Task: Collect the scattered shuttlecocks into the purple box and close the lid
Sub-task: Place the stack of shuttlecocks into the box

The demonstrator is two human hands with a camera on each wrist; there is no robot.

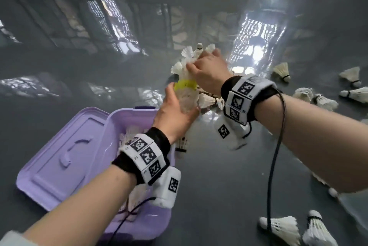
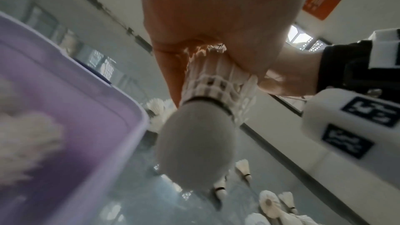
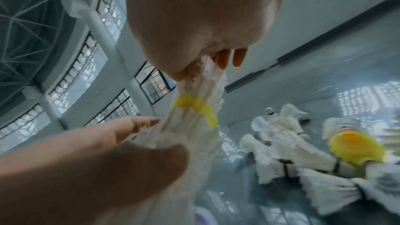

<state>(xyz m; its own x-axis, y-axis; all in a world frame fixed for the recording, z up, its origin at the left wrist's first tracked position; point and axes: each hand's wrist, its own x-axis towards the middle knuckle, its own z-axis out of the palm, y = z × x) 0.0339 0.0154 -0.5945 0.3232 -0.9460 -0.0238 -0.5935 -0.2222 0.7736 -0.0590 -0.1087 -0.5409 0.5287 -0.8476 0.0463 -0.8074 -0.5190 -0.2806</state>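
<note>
A stack of nested white shuttlecocks [image 1: 187, 94], one with a yellow band [image 3: 194, 107], is held in the air just past the purple box's far right corner. My left hand [image 1: 177, 112] grips the stack's lower end; its grey cork tip [image 2: 194, 143] points down below my palm. My right hand [image 1: 207, 70] pinches the feathers at the stack's upper end [image 3: 205, 71]. The open purple box [image 1: 139, 223] sits at lower left with white shuttlecocks [image 1: 129, 136] inside and its lid [image 1: 65, 158] lying flat to the left.
Loose shuttlecocks lie on the glossy grey floor: a cluster [image 1: 191, 54] beyond my hands, several [image 1: 318, 96] at the right, two [image 1: 294, 229] at the bottom right. A dark cable [image 1: 276, 156] hangs from my right wrist. A yellow-banded shuttlecock [image 3: 355, 148] lies in the cluster.
</note>
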